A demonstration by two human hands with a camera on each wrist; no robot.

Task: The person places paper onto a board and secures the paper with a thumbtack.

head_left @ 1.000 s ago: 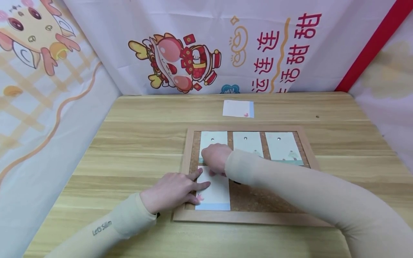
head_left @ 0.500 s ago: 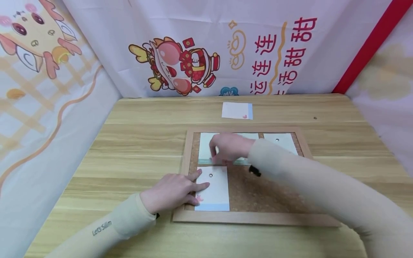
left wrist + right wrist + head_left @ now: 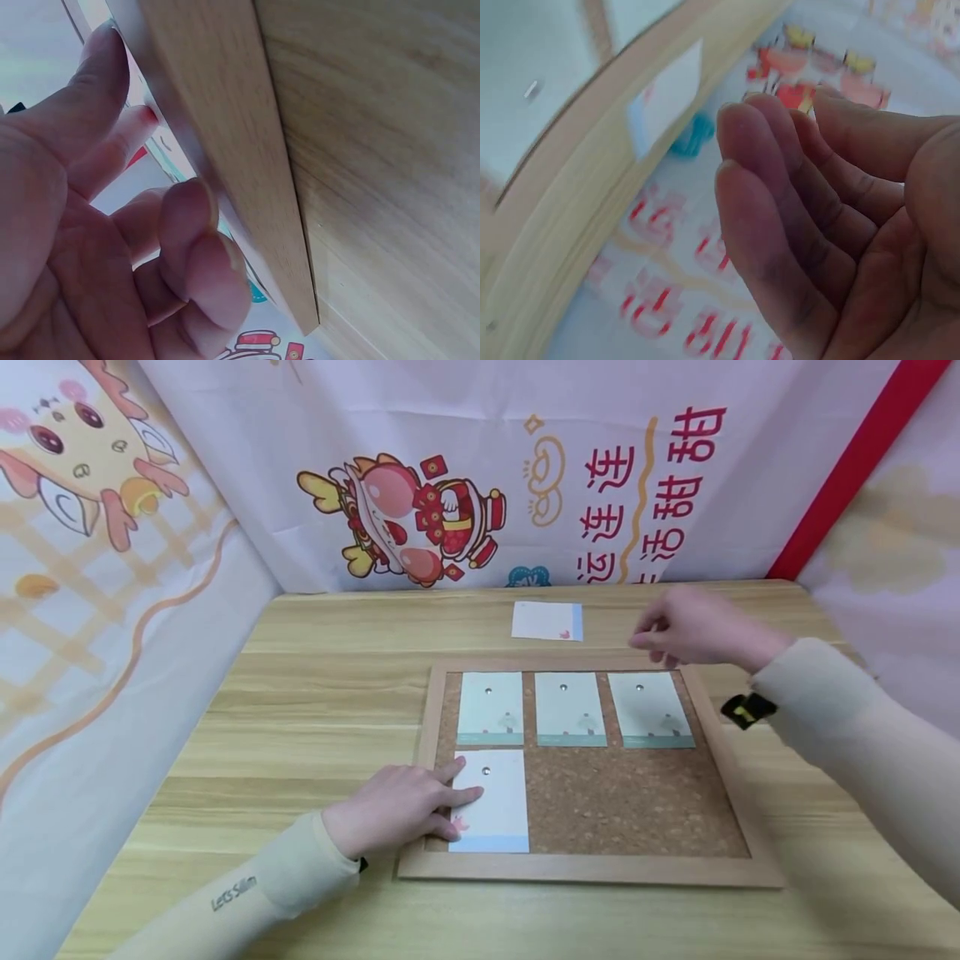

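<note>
My left hand (image 3: 397, 802) lies at the left side of a wood-framed corkboard (image 3: 630, 802). Its extended fingers press on a white paper note (image 3: 498, 810) with a blue bottom strip, while the other fingers are folded in the left wrist view. A silver thumbtack (image 3: 486, 771) sits near the top of that note. My right hand (image 3: 697, 627) is raised above the board's far right corner, fingers loosely bent. In the right wrist view no object shows between its thumb and fingers. A loose white note (image 3: 546, 620) lies on the table beyond the board.
Along the board's upper row are three pale green notes, the left (image 3: 490, 714), middle (image 3: 568, 717) and right (image 3: 648, 717), each with a silver tack. A small round spot (image 3: 491, 326) shows on the table in the right wrist view. Printed cloth (image 3: 420, 410) hangs behind.
My right hand has left the blue-striped note, uncovering its tack, and moved up and right across the board to beyond its far edge. The left hand stays on the note.
</note>
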